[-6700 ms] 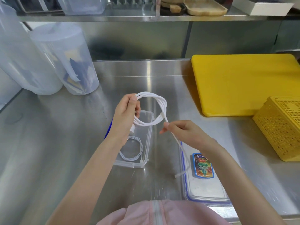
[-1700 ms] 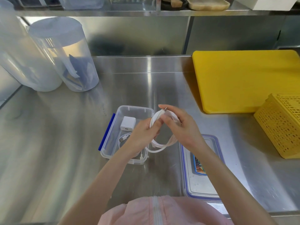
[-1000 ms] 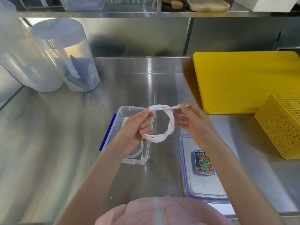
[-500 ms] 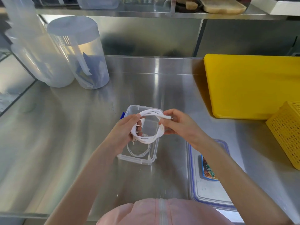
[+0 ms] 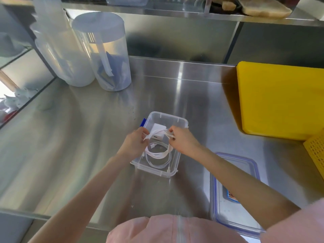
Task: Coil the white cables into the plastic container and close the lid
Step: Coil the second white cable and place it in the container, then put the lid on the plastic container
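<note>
Cable (image 5: 158, 151) coil is pinched by both hands (image 5: 135, 143) (image 5: 182, 140) over the box (image 5: 182, 122); let go sloppily and it springs over the rim, blocking the lid (image 5: 245, 165).

Your coiled white cable (image 5: 158, 151) hangs half inside the clear plastic container (image 5: 181, 156) at frame center, above a second coil (image 5: 162, 164) and white charger block (image 5: 157, 129). Blue-rimmed lid (image 5: 245, 174) lies flat, lower right, container uncovered.
</note>
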{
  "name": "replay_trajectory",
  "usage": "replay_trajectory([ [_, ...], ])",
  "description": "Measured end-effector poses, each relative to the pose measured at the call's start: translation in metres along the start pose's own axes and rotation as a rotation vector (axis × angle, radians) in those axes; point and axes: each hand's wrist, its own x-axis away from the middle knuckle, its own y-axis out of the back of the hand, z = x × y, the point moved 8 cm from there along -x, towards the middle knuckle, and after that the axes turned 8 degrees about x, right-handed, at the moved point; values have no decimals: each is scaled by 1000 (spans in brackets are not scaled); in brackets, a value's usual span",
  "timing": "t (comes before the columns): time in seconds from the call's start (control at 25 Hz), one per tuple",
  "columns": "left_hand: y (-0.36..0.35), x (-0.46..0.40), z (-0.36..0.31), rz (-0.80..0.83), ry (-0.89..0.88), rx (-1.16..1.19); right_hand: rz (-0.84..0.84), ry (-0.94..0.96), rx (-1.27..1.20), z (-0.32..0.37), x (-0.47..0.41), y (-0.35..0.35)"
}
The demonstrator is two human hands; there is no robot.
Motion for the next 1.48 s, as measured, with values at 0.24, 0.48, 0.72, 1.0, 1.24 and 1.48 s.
replay_trajectory([
  [0.24,-22,0,-12,146,-107,-490,21,94,420,13,2,-10],
  [0.48,-39,1,-7,171,-89,-654,52,133,542,12,3,-19],
  [0.72,-41,4,-7,175,-63,-676,-3,142,488,11,6,-17],
  [1.0,-45,10,-7,155,-41,-632,-104,176,442,10,8,-15],
  [1.24,-47,11,-7,179,-80,-663,-74,169,294,2,11,-15],
  [1.48,-47,12,-45,73,-213,-449,-221,129,-21,-29,38,16],
])
